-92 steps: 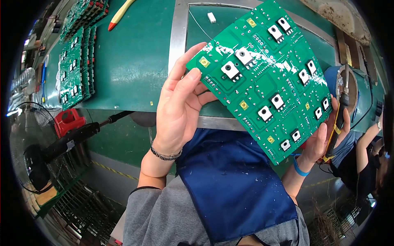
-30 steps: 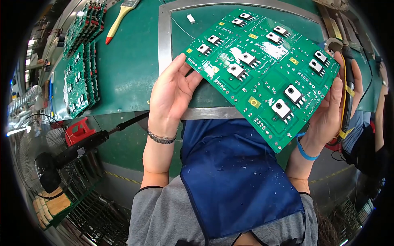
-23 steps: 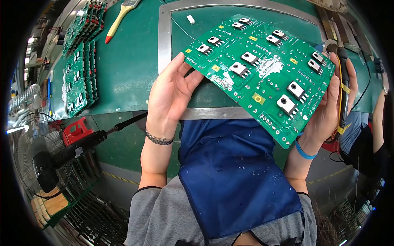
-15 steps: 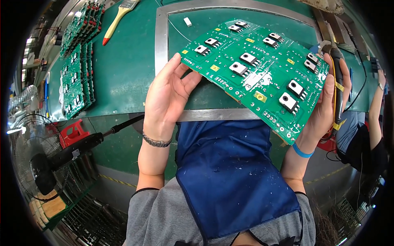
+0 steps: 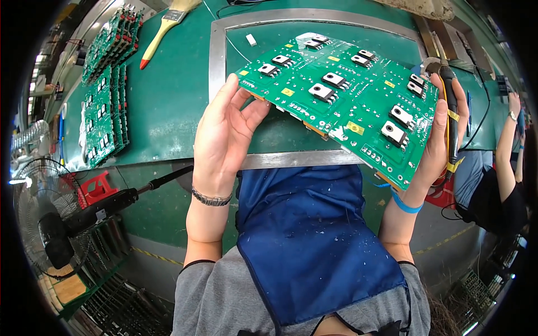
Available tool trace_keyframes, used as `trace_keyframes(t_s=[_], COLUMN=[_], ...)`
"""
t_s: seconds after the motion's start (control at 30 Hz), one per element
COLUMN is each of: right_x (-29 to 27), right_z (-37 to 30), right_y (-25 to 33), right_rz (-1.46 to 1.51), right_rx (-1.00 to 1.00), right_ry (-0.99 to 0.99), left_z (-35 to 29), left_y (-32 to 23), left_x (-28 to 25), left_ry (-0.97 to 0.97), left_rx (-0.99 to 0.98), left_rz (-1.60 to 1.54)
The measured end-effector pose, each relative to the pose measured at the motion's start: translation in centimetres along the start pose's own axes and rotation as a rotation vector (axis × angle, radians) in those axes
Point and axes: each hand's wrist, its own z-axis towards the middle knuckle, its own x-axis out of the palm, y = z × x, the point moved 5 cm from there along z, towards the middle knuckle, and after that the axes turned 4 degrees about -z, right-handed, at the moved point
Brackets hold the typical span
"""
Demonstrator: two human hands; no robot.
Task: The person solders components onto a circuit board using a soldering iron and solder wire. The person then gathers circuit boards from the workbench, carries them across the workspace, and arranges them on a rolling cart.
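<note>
A large green circuit board [image 5: 358,95] is held up over the bench, tilted, with several black-and-silver transistors and small yellow stickers on its upper face. My left hand [image 5: 224,126] grips its left corner between thumb and fingers; some fingertips are hidden under the board. On the opposite side, my right hand [image 5: 443,123] is closed on the right edge, thumb on top. Along that same hand, between thumb and fingers, runs a soldering iron [image 5: 449,89] with a dark handle and yellow tape, its tip end pointing away from me.
Beneath the board lies a metal frame [image 5: 218,61] on the green bench [image 5: 168,106]. Stacked circuit boards [image 5: 103,112] stand at the left, near a paintbrush [image 5: 159,39]. A black fan [image 5: 56,229] is at lower left. Another person's arm [image 5: 507,140] shows at far right.
The board has shifted slightly left and tipped flatter, with its front edge now showing more. Both hands moved a little left with it, and the glare on its face has shrunk.
</note>
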Motion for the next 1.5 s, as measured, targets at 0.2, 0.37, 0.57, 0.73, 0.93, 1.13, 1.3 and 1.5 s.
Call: trace_keyframes(t_s=[0.2,0.37,0.57,0.73,0.93,1.13,1.3,1.5], right_x=[-0.2,-0.9,-3.4,-5.7,-7.1,-9.7,-11.4,-10.8], right_z=[0.1,0.5,-0.6,-2.0,-4.0,-3.5,-3.0,-3.0], right_y=[-0.7,-0.8,0.3,1.0,1.5,2.4,2.3,3.0], right_rz=[0.077,-0.346,-0.391,-0.417,-0.483,-0.747,-0.84,-0.715], right_rx=[0.007,-0.178,-0.204,-0.239,-0.062,-0.254,-0.144,-0.139], right_ry=[0.048,0.035,-0.015,0.05,-0.011,-0.175,-0.135,-0.077], left_z=[-1.1,-0.8,-0.9,-1.3,1.8,6.9,8.1,8.3], left_y=[0.0,0.6,2.4,1.6,-4.8,-3.6,-3.9,-5.2], left_x=[0.5,0.1,-0.1,-1.4,0.6,3.0,2.7,2.7], left_ry=[-0.042,-0.035,-0.081,-0.123,0.033,0.501,0.584,0.611], left_rx=[0.073,0.129,0.207,0.058,0.742,1.038,0.758,0.884], left_rz=[0.047,0.067,0.255,0.649,1.787,2.234,2.261,2.11])
